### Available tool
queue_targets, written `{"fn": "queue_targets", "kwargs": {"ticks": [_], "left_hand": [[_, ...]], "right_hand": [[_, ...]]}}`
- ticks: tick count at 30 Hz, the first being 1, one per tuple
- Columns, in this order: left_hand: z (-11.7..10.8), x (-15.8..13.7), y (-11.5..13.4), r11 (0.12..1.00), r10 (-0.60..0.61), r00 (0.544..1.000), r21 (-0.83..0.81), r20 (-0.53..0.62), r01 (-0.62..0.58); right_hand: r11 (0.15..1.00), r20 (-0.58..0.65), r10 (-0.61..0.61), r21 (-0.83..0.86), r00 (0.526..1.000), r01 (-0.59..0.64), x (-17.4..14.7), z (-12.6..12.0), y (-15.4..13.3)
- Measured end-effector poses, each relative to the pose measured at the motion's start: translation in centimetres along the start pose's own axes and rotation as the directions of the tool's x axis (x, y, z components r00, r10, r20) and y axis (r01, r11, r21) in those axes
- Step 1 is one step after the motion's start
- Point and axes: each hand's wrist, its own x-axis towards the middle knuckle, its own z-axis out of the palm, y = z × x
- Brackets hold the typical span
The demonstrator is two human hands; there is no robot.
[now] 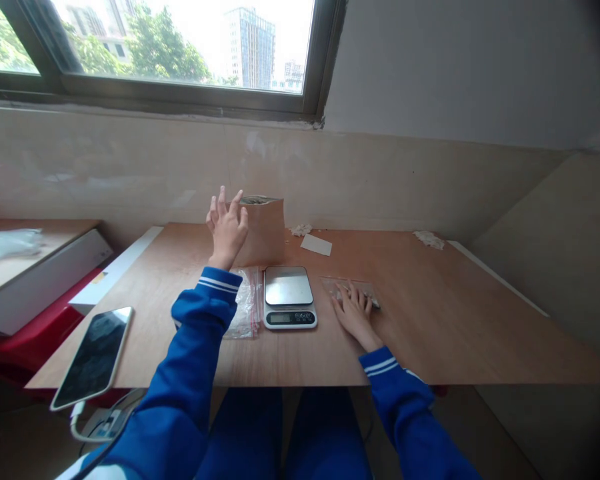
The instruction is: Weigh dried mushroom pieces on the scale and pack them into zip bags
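My left hand (227,230) is raised at the left edge of a brown paper bag (264,233), its fingers spread and nothing seen in them. The bag stands upright with its top open; what fills it is too small to name. With fingers outstretched, my right hand (354,313) rests on a clear plastic bag (367,288) lying on the table. Something small and dark shows in that bag near my fingertips, partly hidden. Between my hands stands a kitchen scale (289,287) with a bare metal plate. Clear zip bags (247,303) lie left of it, partly under my left sleeve.
A white card (317,245) and a crumpled whitish scrap (301,230) lie behind the scale. Another scrap (429,239) is at the back right. A phone (93,357) with a cable plugged in lies at the table's left front edge. The wall closes off the back.
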Motion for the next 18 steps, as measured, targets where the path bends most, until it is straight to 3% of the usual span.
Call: {"fn": "queue_targets", "kwargs": {"ticks": [3,5,7,8,11,14,16,18], "left_hand": [[0.8,0.4,-0.7,1.0,-0.024,0.997,0.012,0.073,0.023],[0.5,-0.2,-0.8,1.0,-0.017,1.0,-0.004,0.02,0.017],[-0.2,-1.4,-0.5,1.0,0.001,0.997,-0.027,-0.073,-0.003],[-0.6,-2.2,-0.2,0.999,0.012,0.994,-0.041,-0.104,-0.016],[-1.9,-5.2,0.9,0.986,0.021,0.994,-0.161,-0.109,-0.038],[-2.8,-8.5,1.7,0.96,-0.024,0.988,-0.28,-0.153,-0.02],[-3.4,-10.3,1.8,0.947,-0.08,0.991,-0.319,-0.108,0.042],[-3.8,-11.8,1.5,0.941,-0.103,0.994,-0.327,-0.022,0.09]], "right_hand": [[0.998,0.089,-0.046,0.052,0.995,0.041,3.7,-0.6,1.0],[0.994,0.105,-0.065,0.096,0.992,0.055,5.0,-1.5,0.5],[0.976,0.007,-0.132,0.174,0.991,0.129,5.0,-3.0,-1.5],[0.951,-0.098,-0.197,0.222,0.975,0.214,4.4,-4.0,-3.1],[0.773,-0.378,-0.425,0.322,0.823,0.547,1.3,-7.6,-8.7],[0.59,-0.441,-0.615,0.291,0.653,0.753,-1.6,-10.5,-13.7],[0.571,-0.411,-0.661,0.267,0.628,0.776,-2.7,-11.4,-15.8],[0.622,-0.33,-0.669,0.243,0.667,0.744,-3.1,-11.5,-16.7]]}}
